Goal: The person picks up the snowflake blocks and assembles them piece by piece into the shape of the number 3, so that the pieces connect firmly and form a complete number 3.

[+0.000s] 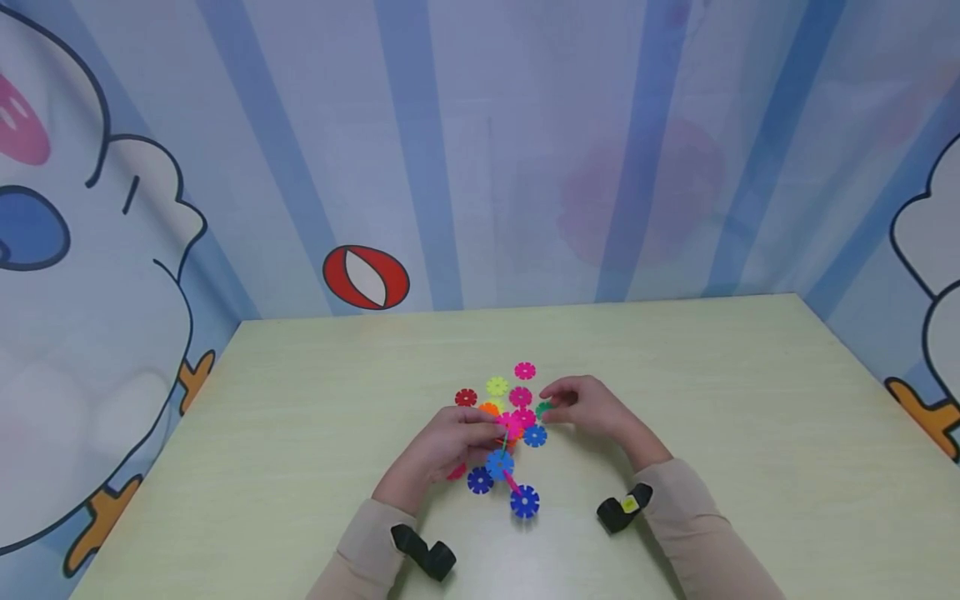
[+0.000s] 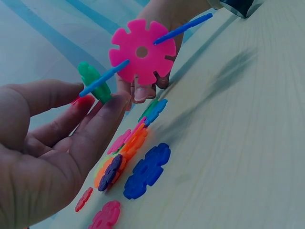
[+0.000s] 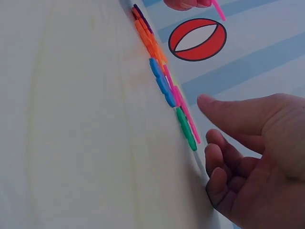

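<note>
the left hand [image 1: 461,442] holds a chain of joined snowflake discs [image 1: 495,458] above the worktop [image 1: 300,458], its grip pinching a green disc [image 2: 89,74] in it. the right hand [image 1: 588,408] has a relaxed, unfilled grip, thumb and fingers apart, just beside a loose teal disc [image 1: 543,408]. near that lies a light blue disc [image 1: 530,439].

- A playroom-like corner or staged booth; the pictures do not settle which.
- Blue-striped printed sheeting [image 1: 517,167] fills the top of the frame.
- A white cartoon figure [image 1: 90,400] at far left, a cartoon outline [image 1: 930,225] at far right, a printed red-and-white ball [image 1: 366,277] left of centre.
- A pale table [image 1: 675,358] below, bearing toy flower discs [image 1: 521,397].
</note>
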The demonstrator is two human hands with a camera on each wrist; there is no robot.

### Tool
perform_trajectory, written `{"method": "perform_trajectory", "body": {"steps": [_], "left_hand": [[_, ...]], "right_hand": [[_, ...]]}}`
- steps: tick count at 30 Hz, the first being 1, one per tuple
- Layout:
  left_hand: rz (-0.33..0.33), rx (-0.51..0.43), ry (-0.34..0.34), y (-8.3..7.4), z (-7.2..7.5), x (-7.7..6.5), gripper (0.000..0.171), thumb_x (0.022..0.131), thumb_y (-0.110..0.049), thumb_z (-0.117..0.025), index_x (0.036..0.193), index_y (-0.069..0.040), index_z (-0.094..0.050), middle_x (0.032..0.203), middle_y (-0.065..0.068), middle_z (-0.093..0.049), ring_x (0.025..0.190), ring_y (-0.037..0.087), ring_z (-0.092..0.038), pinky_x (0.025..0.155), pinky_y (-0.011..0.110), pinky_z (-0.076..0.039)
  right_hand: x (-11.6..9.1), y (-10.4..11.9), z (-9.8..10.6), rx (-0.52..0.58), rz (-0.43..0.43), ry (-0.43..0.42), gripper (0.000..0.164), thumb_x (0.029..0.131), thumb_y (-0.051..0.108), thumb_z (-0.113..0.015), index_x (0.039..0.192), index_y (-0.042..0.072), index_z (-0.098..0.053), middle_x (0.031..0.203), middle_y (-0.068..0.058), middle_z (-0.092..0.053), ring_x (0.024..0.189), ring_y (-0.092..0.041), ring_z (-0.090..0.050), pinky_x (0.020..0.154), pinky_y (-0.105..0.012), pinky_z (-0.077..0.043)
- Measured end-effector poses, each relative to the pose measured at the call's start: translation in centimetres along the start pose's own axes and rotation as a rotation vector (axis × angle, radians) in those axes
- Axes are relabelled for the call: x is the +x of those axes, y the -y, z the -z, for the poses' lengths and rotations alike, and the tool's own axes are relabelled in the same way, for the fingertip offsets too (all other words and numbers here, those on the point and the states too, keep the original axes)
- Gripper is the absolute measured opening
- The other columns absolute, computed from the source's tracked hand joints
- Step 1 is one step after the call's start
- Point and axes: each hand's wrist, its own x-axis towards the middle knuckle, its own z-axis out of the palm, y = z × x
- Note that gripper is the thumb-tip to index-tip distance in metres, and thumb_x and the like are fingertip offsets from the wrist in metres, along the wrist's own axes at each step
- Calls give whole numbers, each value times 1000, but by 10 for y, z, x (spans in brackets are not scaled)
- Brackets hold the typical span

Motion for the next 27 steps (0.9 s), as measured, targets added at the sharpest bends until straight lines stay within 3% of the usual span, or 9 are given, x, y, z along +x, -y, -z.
{"method": "perform_trajectory", "body": {"steps": [15, 27], "left_hand": [[3, 6, 4, -1, 0, -1, 26, 93, -15, -64, 110, 5, -65, 92, 7, -69, 78, 16, -67, 77, 29, -57], [-2, -17, 7, 3, 0, 1, 24, 92, -13, -64, 107, 6, -65, 89, 7, -68, 76, 15, -67, 76, 29, -57]], "right_hand": [[3, -3, -6, -152, -18, -47, 33, 80, 15, -78, 109, 2, -70, 92, -5, -61, 84, -19, -53, 75, -31, -48], [-1, 0, -2, -152, 8, -46, 24, 80, 9, -76, 100, 4, -64, 90, -5, -59, 84, -20, -52, 77, -33, -47]]}}
